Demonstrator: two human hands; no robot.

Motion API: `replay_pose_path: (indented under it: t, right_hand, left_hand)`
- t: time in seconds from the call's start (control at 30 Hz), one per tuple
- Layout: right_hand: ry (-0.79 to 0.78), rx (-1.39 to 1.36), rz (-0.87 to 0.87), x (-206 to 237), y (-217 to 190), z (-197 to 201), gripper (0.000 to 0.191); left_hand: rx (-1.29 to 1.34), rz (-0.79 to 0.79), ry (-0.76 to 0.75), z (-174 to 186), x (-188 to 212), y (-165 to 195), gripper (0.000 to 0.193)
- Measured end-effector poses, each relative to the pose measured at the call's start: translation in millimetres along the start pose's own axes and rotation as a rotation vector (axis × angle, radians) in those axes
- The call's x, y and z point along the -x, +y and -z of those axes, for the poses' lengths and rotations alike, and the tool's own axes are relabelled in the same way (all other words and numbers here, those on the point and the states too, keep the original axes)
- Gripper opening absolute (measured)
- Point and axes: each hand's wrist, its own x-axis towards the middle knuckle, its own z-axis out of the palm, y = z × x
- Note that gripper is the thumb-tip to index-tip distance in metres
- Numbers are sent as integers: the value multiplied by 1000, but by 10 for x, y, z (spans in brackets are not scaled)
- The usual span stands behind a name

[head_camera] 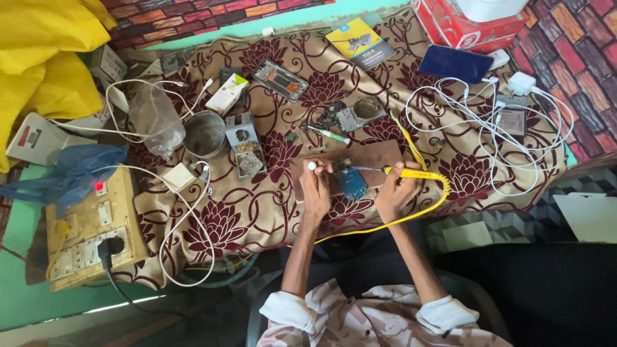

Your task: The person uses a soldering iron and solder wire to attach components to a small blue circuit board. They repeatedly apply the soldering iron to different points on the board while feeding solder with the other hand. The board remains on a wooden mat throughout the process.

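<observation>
The left hand pinches a small white-tipped piece beside the blue circuit board on the brown mat; the right hand grips a yellow soldering iron, tip touching the board; beyond, a metal bowl sits on the bench.

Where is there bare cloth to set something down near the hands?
Bare cloth lies below the left hand, between the white cable loop and the table's near edge. Another patch sits between the right hand holding the yellow soldering iron and the tangled white cables. Crowded around the metal bowl and blue circuit board.
</observation>
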Motion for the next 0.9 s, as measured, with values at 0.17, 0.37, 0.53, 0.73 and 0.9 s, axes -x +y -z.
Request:
replay_pose_path:
  t: [0.17,0.37,0.53,0.73,0.9]
  right_hand:
    - [44,76,7,33,-7,-2,21]
    - [58,180,101,131,-4,-9,24]
    - [62,-116,-104,222,17,-2,25]
    - [85,-551,-213,259,91,7,23]
    - [91,-759,-214,77,170,-53,25]
  left_hand:
    - [-8,32,-5,30,-47,6,22]
    - [6,47,-24,29,-75,-23,23]
    - [14,-46,9,47,-5,-37,21]
    - [70,-13,-37,92,17,-76,25]
    - [86,-13,39,82,49,-113,25]
